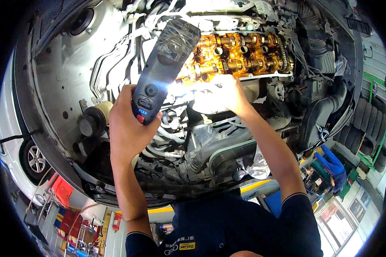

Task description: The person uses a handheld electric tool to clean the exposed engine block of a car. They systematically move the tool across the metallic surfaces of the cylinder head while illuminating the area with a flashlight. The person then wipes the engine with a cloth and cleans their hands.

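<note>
A black handheld work light (161, 73) with a button, a small blue-lit display and a red part at its lower end is gripped in my left hand (126, 124). Clear wrap covers its upper end. Strong light falls on the engine (240, 53), whose cover is off, baring amber, oil-coated camshafts and a timing chain at the right. My right hand (231, 92) reaches to the near edge of the engine's open top. Glare washes out its fingers, so I cannot make out whether they hold anything.
Hoses and wiring surround the engine. A black-capped reservoir (92, 121) stands at the left, and a black air duct (324, 111) at the right. Beyond the bay are a white car (19, 158), stacked tyres (364, 120) and a person in blue (333, 169).
</note>
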Motion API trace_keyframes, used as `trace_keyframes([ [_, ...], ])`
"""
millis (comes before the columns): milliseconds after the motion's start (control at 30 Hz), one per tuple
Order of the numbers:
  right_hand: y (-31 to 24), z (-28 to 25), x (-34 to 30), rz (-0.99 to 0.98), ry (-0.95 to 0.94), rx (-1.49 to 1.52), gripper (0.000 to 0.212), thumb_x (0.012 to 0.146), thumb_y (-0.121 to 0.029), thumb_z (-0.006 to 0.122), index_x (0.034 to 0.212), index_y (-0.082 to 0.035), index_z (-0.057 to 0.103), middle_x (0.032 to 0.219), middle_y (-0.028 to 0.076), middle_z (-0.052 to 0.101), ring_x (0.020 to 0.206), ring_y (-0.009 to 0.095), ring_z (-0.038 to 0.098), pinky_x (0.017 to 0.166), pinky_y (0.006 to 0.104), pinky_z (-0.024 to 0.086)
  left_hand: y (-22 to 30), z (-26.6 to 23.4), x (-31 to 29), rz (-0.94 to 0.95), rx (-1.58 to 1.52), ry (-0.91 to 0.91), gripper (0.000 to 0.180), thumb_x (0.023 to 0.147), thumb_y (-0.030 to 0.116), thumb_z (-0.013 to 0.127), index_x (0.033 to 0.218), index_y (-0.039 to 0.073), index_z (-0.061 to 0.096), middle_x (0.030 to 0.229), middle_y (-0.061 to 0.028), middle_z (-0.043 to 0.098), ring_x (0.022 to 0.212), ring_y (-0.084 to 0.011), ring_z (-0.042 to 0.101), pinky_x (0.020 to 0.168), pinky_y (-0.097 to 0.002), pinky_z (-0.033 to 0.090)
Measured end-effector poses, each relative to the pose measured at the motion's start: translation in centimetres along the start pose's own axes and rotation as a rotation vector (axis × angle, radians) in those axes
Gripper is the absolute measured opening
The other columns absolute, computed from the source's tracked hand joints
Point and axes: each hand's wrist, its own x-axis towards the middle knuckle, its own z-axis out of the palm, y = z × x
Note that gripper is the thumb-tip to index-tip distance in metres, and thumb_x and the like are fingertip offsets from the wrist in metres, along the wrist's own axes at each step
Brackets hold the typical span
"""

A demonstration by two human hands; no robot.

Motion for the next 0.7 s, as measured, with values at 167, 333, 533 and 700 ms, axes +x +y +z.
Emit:
trace_keyframes([
  [167, -2.9, 2.2, -0.3, 0.108, 0.031, -0.193, 0.032, 0.077, -0.036, 0.079, 0.078, -0.004, 0.071, 0.079, 0.020, 0.074, 0.076, 0.036, 0.074, 0.070, 0.0452, 0.058, -0.2, 0.2, 0.0, 0.022, 0.009, 0.010, 0.050, 0.072, 0.009, 0.085, 0.114, 0.003, 0.058, 0.085, -0.0127, 0.068, 0.073, -0.0251, 0.065, 0.070, -0.0366, 0.052],
  [333, -4.0, 0.0, -0.2, 0.109, -0.087, -0.195, 0.026, 0.080, -0.030, 0.075, 0.070, -0.006, 0.070, 0.080, 0.019, 0.073, 0.074, 0.035, 0.073, 0.069, 0.0449, 0.059, 1.0, -0.6, 0.2, -0.185, -0.035, -0.088, 0.053, 0.073, 0.011, 0.084, 0.118, 0.002, 0.057, 0.094, -0.0195, 0.067, 0.085, -0.0401, 0.067, 0.078, -0.0444, 0.053],
  [533, -2.3, 0.4, 0.0, -0.127, -0.029, -0.296, 0.024, 0.079, -0.031, 0.075, 0.077, -0.007, 0.074, 0.079, 0.018, 0.072, 0.074, 0.037, 0.072, 0.069, 0.0454, 0.059, 0.0, -0.3, 0.0, -0.129, 0.017, -0.042, 0.056, 0.072, 0.012, 0.085, 0.120, 0.002, 0.057, 0.094, -0.0193, 0.067, 0.085, -0.0402, 0.068, 0.077, -0.0454, 0.053],
  [700, -3.0, 2.2, 0.0, 0.043, 0.078, -0.236, 0.030, 0.073, -0.035, 0.081, 0.077, -0.007, 0.074, 0.079, 0.016, 0.075, 0.073, 0.029, 0.075, 0.068, 0.0407, 0.059, -0.2, -0.1, -0.1, -0.020, 0.007, 0.006, 0.052, 0.072, 0.009, 0.086, 0.116, 0.004, 0.058, 0.084, -0.0113, 0.068, 0.071, -0.0234, 0.064, 0.066, -0.0353, 0.051],
])
